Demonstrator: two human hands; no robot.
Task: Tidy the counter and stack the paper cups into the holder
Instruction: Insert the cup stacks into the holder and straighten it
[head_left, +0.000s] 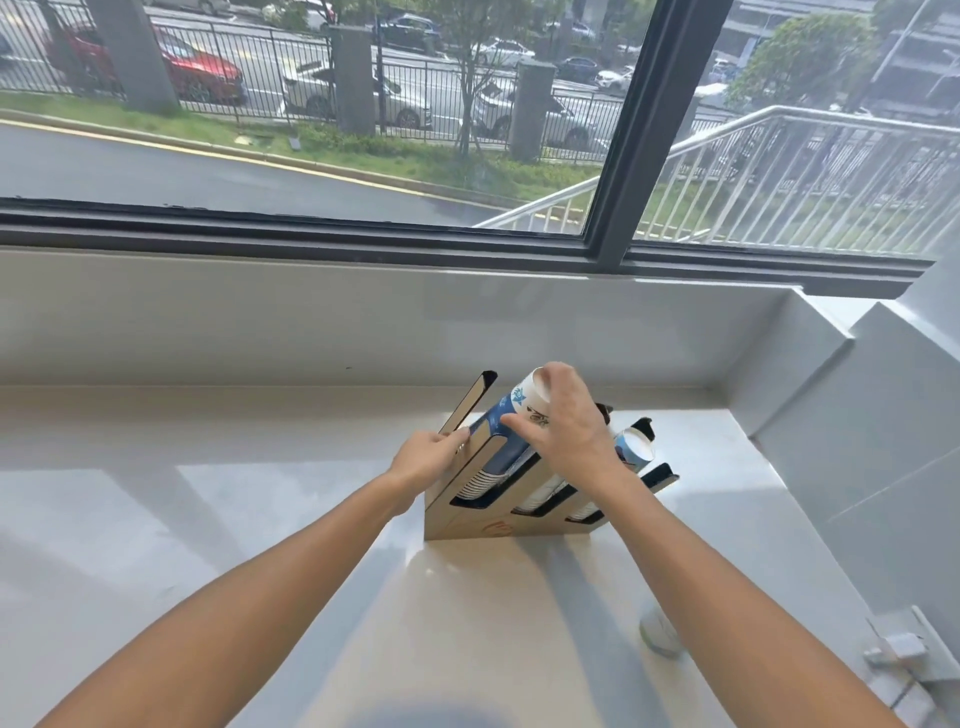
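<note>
A slanted wooden cup holder (467, 522) with black-edged slots stands on the white counter (208, 519). A stack of blue-and-white paper cups (506, 415) lies in its left slot, leaning up and back. My right hand (563, 423) grips the top of that stack, fingers curled over the uppermost cup. At the holder's left side panel, my left hand (428, 457) pinches the edge. Shorter stacks sit in the other slots, one with its white rim showing at the right (636, 449).
A small white round object (660, 634) lies on the counter at the front right. A grey bracket-like piece (904, 652) sits by the right wall. A raised ledge and a large window run along the back; the wall closes the right side.
</note>
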